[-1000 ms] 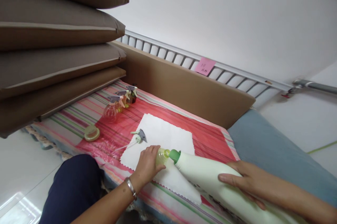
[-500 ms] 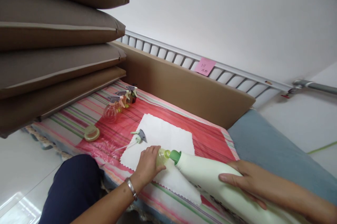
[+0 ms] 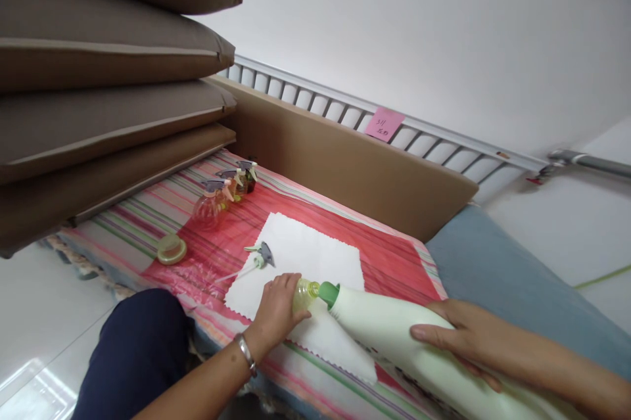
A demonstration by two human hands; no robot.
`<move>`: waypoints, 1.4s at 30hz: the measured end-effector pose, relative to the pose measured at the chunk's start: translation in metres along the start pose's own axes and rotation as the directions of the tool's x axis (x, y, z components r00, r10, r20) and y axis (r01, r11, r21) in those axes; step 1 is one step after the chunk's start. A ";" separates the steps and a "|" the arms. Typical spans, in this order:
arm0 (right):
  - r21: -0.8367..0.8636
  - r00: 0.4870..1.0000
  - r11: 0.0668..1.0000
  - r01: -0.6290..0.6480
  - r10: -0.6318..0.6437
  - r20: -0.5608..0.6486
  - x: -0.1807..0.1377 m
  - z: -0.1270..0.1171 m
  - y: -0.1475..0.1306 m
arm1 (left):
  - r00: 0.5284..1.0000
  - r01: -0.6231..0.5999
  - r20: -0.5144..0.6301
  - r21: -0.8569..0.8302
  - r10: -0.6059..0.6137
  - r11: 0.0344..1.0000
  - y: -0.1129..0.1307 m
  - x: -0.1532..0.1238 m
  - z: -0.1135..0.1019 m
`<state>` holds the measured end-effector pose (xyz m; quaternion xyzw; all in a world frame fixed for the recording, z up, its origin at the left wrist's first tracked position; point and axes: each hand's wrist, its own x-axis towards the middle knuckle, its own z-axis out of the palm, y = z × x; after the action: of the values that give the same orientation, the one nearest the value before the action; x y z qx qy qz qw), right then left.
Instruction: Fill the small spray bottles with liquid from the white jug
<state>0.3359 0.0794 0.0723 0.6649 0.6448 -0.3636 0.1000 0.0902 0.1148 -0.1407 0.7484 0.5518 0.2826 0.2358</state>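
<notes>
Virtually nothing is displaced since the earlier frame: a small bottle (image 3: pixel 302 299) is gripped over the white sheet (image 3: pixel 315 246) by the left hand (image 3: pixel 277 307), a pale-green container (image 3: pixel 384 321) by the right hand (image 3: pixel 461 336); pouring is apparently underway, steady alignment being called for.

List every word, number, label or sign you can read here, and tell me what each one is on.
"11", handwritten on the pink note on the slatted rail; the character before it could be S, 5 or 3.
Second line on that note: too small to read.
Dark marks on the large pale green bottle: too small and blurred to read.
</notes>
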 end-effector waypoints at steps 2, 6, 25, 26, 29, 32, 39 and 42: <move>-0.003 1.000 1.000 0.002 -0.002 0.003 0.000 0.000 -0.001 | 1.000 -0.002 -0.004 -0.003 0.002 1.000 0.000 0.000 0.000; -0.003 1.000 1.000 0.006 -0.006 -0.014 0.000 0.000 -0.001 | 1.000 -0.004 -0.010 -0.007 0.004 1.000 -0.001 0.000 0.001; -0.002 1.000 1.000 -0.006 0.006 -0.010 -0.001 0.000 -0.002 | 1.000 0.010 0.001 -0.013 -0.010 1.000 0.001 -0.001 0.001; 0.000 1.000 1.000 -0.005 0.005 -0.007 -0.001 0.000 -0.001 | 1.000 0.012 0.005 -0.013 -0.012 1.000 0.001 -0.001 0.000; 0.003 1.000 1.000 0.005 -0.005 -0.006 0.001 -0.001 0.003 | 1.000 0.009 0.008 -0.008 -0.009 1.000 0.001 -0.001 -0.001; 0.004 1.000 1.000 0.016 -0.016 -0.002 0.001 -0.001 0.004 | 1.000 0.001 0.001 -0.006 -0.001 1.000 0.001 -0.001 0.000; -0.008 1.000 1.000 -0.009 0.009 -0.002 -0.003 -0.002 -0.003 | 1.000 -0.008 -0.014 -0.007 0.008 1.000 0.000 -0.001 0.001; -0.007 1.000 1.000 -0.008 0.008 -0.008 -0.004 -0.001 -0.004 | 1.000 -0.012 -0.019 -0.008 0.011 1.000 0.000 -0.001 0.001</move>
<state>0.3333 0.0780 0.0767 0.6686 0.6438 -0.3581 0.1010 0.0904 0.1136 -0.1413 0.7478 0.5485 0.2933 0.2322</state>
